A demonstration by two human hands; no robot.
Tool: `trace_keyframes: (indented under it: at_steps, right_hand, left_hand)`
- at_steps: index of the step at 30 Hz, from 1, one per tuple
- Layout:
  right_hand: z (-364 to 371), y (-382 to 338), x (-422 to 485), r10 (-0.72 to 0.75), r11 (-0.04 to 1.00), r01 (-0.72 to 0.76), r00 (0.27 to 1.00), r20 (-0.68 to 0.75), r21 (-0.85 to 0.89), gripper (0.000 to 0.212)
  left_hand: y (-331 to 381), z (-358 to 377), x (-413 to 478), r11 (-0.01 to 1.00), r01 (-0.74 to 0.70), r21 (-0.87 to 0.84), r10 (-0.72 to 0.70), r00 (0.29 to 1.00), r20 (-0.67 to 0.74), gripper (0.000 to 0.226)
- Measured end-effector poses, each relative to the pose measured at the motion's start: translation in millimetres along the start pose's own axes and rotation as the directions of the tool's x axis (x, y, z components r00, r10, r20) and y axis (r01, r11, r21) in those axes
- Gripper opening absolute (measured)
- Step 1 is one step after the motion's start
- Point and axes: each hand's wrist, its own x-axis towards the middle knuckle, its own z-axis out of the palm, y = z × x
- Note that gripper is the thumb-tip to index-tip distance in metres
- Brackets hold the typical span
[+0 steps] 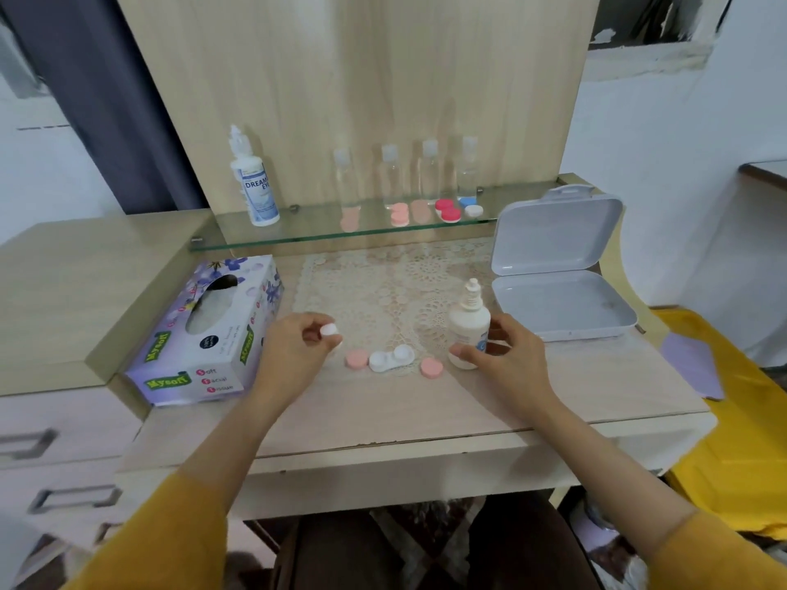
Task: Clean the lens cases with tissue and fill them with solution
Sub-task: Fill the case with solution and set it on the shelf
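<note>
Lens case, white with both wells uncovered, lies at the front edge of the lace mat. The left pink cap lies just beside it on one side and the right pink cap near it on the other, neither touching it. The left hand pinches a small white cap between thumb and fingertips, above and left of the case. The right hand grips the base of the small bottle, which is upright just right of the right pink cap. A tissue box bounds the left side and an open grey box the right. Open tabletop runs from the case to the front edge, and the open mat runs back to the glass shelf.
</note>
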Motion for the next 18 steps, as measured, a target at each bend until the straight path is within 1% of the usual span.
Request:
trace_keyframes:
  at_steps: [2, 6, 8, 10, 11, 13, 15, 16, 18]
  right_hand:
    - [0.7, 0.8, -0.1, 0.002, 1.0, -0.002, 1.0, -0.008, 0.0, 0.04]
    - [1.5, 4.4, -0.7, 0.02, 0.999, -0.019, 1.0, -0.014, 0.036, 0.037]
    - [2.6, 5.3, -0.3, 0.024, 0.999, -0.024, 1.0, -0.016, 0.042, 0.038]
    - [3.1, 2.2, 2.0, 0.017, 0.999, -0.017, 1.0, -0.011, 0.033, 0.038]
    - [2.4, -0.4, 3.9, 0.003, 1.0, -0.003, 1.0, -0.003, 0.022, 0.038]
    - [1.2, -7.6, 8.9, -0.044, 0.999, 0.045, 0.999, 0.022, -0.016, 0.04]
    - [1.9, -14.4, 14.0, -0.096, 0.992, 0.1, 0.994, 0.05, -0.081, 0.045]
    - [3.1, -17.5, 16.1, -0.12, 0.984, 0.128, 0.99, 0.069, -0.123, 0.047]
    - [6.7, -22.6, 20.7, -0.174, 0.957, 0.196, 0.978, 0.118, -0.213, 0.049]
  left_hand:
    - [-14.6, 0.7, -3.3, 0.999, 0.012, 0.034, -0.012, 1.0, -0.002, 0.022]
    - [-24.7, 3.0, -4.5, 1.0, 0.003, 0.019, -0.003, 1.0, -0.02, 0.025]
    - [-25.2, 3.4, -4.2, 0.999, -0.018, 0.037, 0.019, 0.999, -0.033, 0.033]
    - [-24.9, 4.8, -5.5, 0.99, -0.092, 0.112, 0.099, 0.994, -0.057, 0.042]
    - [-22.9, 5.5, -7.3, 0.978, -0.142, 0.15, 0.154, 0.986, -0.068, 0.043]
    - [-15.5, 8.3, -12.1, 0.95, -0.261, 0.172, 0.276, 0.958, -0.074, 0.041]
    - [-8.6, 14.4, -16.8, 0.916, -0.369, 0.159, 0.376, 0.927, -0.013, 0.038]
    - [-7.0, 19.0, -18.1, 0.905, -0.398, 0.15, 0.396, 0.917, 0.039, 0.038]
    - [-8.2, 28.7, -19.0, 0.913, -0.386, 0.135, 0.369, 0.92, 0.135, 0.042]
